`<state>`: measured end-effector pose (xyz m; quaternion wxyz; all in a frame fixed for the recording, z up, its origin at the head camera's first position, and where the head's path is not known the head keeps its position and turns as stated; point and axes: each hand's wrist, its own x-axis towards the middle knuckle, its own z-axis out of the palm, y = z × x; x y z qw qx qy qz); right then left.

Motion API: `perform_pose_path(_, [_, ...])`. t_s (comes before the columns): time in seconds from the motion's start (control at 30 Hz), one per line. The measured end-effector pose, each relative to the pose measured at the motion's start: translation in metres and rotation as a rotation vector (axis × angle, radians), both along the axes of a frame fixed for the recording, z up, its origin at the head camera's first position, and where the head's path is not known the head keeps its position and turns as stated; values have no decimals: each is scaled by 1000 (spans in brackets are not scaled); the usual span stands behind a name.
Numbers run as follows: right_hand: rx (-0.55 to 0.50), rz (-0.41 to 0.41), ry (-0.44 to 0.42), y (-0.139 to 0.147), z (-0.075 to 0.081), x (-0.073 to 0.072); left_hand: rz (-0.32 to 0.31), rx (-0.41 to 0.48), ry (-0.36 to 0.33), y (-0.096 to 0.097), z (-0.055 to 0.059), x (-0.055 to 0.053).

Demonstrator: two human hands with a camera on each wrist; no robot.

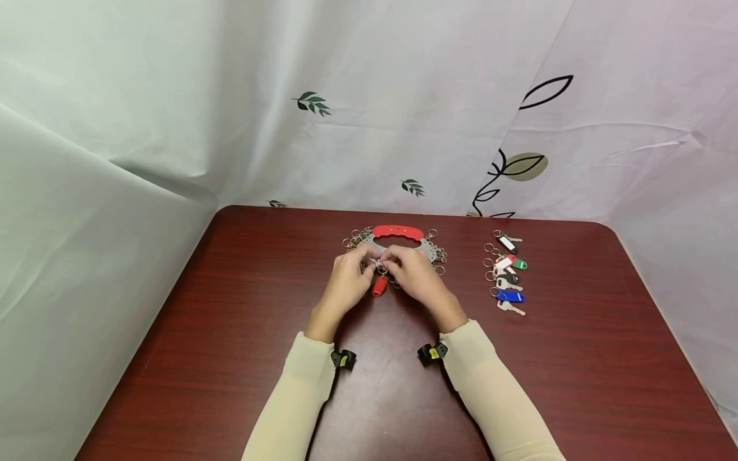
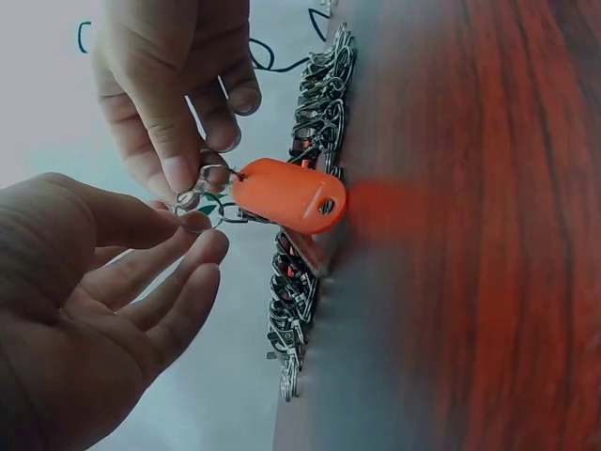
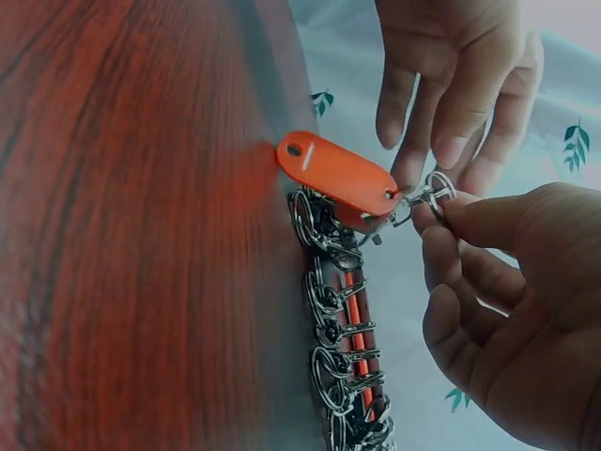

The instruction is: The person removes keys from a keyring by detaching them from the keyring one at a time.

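Note:
A red key tag [image 1: 379, 286] hangs by its split ring between my hands, just above the table. My left hand [image 1: 349, 274] pinches metal rings near the tag between thumb and fingertips. Close beside it, my right hand [image 1: 412, 271] pinches a ring [image 3: 439, 191] of the same cluster. Behind my fingers lies a grey key holder with a red handle [image 1: 398, 232], lined with metal hooks and rings [image 2: 324, 94]. The lower middle of this holder is hidden by my hands. In the wrist views the tag [image 2: 289, 194] looks orange.
On the right of the dark red table [image 1: 259, 288] lies a column of keys with tags, among them a black tag [image 1: 507, 243], a green tag [image 1: 520, 263] and a blue tag [image 1: 510, 296]. A pale curtain [image 1: 357, 147] hangs behind the table.

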<state>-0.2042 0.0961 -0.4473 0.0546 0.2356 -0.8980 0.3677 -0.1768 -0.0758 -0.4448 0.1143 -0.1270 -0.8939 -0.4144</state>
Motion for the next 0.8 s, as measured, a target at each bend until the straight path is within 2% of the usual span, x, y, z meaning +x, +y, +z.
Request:
perform_pose_path(0.53, [23,3,8,-2,0,1,8,-33,70,3,-5,-1])
perform_pose_path(0.8, [49,2,8,-4,-1,1,35,-66,91,4,-7,-1])
